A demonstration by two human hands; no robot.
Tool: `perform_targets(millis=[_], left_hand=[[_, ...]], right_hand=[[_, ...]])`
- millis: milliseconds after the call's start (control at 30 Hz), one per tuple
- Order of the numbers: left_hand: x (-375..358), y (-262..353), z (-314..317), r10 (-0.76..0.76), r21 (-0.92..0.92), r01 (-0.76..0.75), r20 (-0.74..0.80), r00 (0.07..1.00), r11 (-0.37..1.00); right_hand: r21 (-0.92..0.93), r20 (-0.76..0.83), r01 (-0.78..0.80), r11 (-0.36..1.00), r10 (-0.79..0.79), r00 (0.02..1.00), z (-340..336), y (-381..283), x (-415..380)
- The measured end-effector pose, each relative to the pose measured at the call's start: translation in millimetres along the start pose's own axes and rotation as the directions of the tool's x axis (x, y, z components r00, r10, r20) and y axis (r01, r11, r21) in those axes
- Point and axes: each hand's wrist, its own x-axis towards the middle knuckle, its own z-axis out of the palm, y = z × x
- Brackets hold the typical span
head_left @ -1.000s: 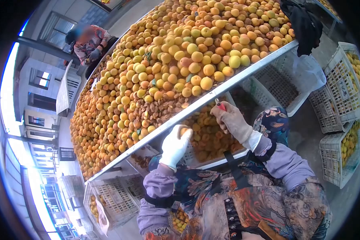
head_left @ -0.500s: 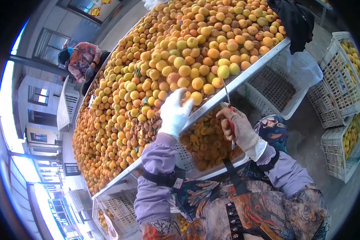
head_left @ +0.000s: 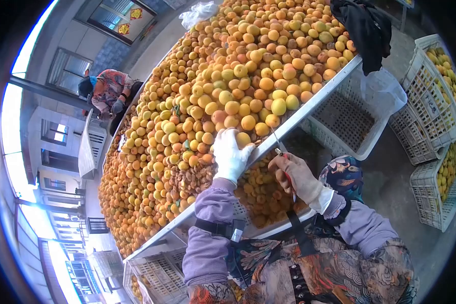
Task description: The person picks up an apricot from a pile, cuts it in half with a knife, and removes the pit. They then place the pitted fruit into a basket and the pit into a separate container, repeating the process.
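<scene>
My left hand (head_left: 230,156), in a white glove, is at the inner edge of the fruit table, its thumb and fingers curled around an apricot (head_left: 243,139). In my right hand (head_left: 300,178), also gloved and stained on the fingers, is a red-handled tool (head_left: 288,178) with a slim metal blade pointing up toward the table rim (head_left: 309,105). The blade tip is close to the right of my left hand. A large heap of apricots (head_left: 207,96) covers the table. Under my hands, a crate (head_left: 273,232) holds split apricot pieces (head_left: 266,195).
A white crate (head_left: 357,147) with a plastic bag stands right of the pieces. Stacked crates of fruit (head_left: 425,129) stand farther right. A dark cloth (head_left: 365,30) hangs over the table's corner. Another person (head_left: 111,91) works across the heap. A crate (head_left: 159,276) sits at lower left.
My left hand has closed in on an apricot at the rim, its fingers now curled rather than spread. The right hand with the tool has moved slightly left and down. The view has shifted.
</scene>
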Motion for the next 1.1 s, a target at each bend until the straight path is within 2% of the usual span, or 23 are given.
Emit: perform_targets(millis=[33,67,100,133,167,200,233,267,300,333,367,400,433,467,567,600,700,800,900,1033,1100], left_hand=[[0,4,-2,-0.111,-0.050,0.109,-0.045,0.993,0.993],[-1,6,-6,-0.278,-0.229,0.280,0.041,0.960,0.932],[-2,14,-22,-0.324,-0.321,0.321,0.046,0.945,0.891],[-3,6,-17,-0.316,-0.580,0.239,-0.033,0.948,0.779],[-4,-3,-14,-0.324,-0.786,0.113,-0.117,0.939,0.609],[-5,7,-35,-0.348,-0.777,0.121,-0.132,0.928,0.618],[-10,-2,-46,-0.435,-0.866,0.258,0.053,0.899,0.428],[-17,-5,-54,-0.449,-0.963,0.230,0.146,0.882,0.138],[-25,-7,-61,-0.430,-0.968,0.187,0.242,0.870,-0.167],[-35,-9,-61,-0.390,-0.932,0.097,0.238,0.890,-0.349],[-46,-8,-63,-0.360,-0.879,0.080,0.274,0.892,-0.471],[-58,-6,-66,-0.369,-0.846,0.085,0.317,0.874,-0.526],[-69,-3,-68,-0.375,-0.810,0.084,0.358,0.855,-0.581],[-80,1,-69,-0.362,-0.781,0.068,0.362,0.859,-0.620],[-113,13,-74,-0.286,-0.779,0.110,0.352,0.891,-0.617],[-122,16,-76,-0.281,-0.722,0.101,0.390,0.877,-0.684],[-142,25,-72,-0.246,-0.674,0.048,0.334,0.910,-0.737],[-156,37,-75,-0.293,-0.690,0.041,0.360,0.886,-0.723],[-170,40,-73,-0.309,-0.717,0.064,0.378,0.873,-0.694],[-181,40,-70,-0.249,-0.701,0.072,0.345,0.905,-0.709],[-184,45,-72,-0.292,-0.717,0.025,0.315,0.903,-0.697]], right_hand=[[-0.036,-0.006,-0.017,0.999,0.017,1.000,0,1,1],[-0.038,-0.001,-0.011,0.999,0.011,1.000,0,2,0],[-0.051,-0.011,-0.004,0.999,0.004,1.000,1,3,0],[-0.065,-0.017,0.001,0.998,-0.002,1.000,3,4,0],[-0.070,-0.002,0.006,0.998,-0.006,1.000,4,5,0],[-0.105,-0.005,-0.009,0.994,0.009,1.000,5,5,1],[-0.141,-0.010,-0.025,0.990,0.024,1.000,6,6,2],[-0.144,0.021,-0.033,0.989,0.036,0.999,4,9,4],[-0.153,0.032,-0.031,0.988,0.036,0.999,7,9,3],[-0.184,0.062,-0.029,0.983,0.041,0.997,10,8,2],[-0.215,0.089,-0.029,0.976,0.049,0.995,12,9,0],[-0.223,0.092,-0.033,0.974,0.055,0.994,14,12,-3],[-0.276,0.159,0.018,0.961,0.027,0.987,16,15,-6],[-0.323,0.225,0.070,0.944,0.005,0.974,18,18,-9],[-0.361,0.303,0.083,0.929,0.033,0.952,32,19,-28],[-0.367,0.371,0.071,0.927,0.077,0.925,33,19,-30],[-0.414,0.407,0.002,0.910,0.183,0.895,38,22,-41],[-0.449,0.425,-0.044,0.892,0.256,0.868,39,25,-47],[-0.476,0.413,-0.064,0.877,0.287,0.865,37,32,-50],[-0.493,0.455,-0.051,0.869,0.307,0.836,41,31,-59],[-0.524,0.442,-0.082,0.848,0.353,0.825,44,31,-63]])
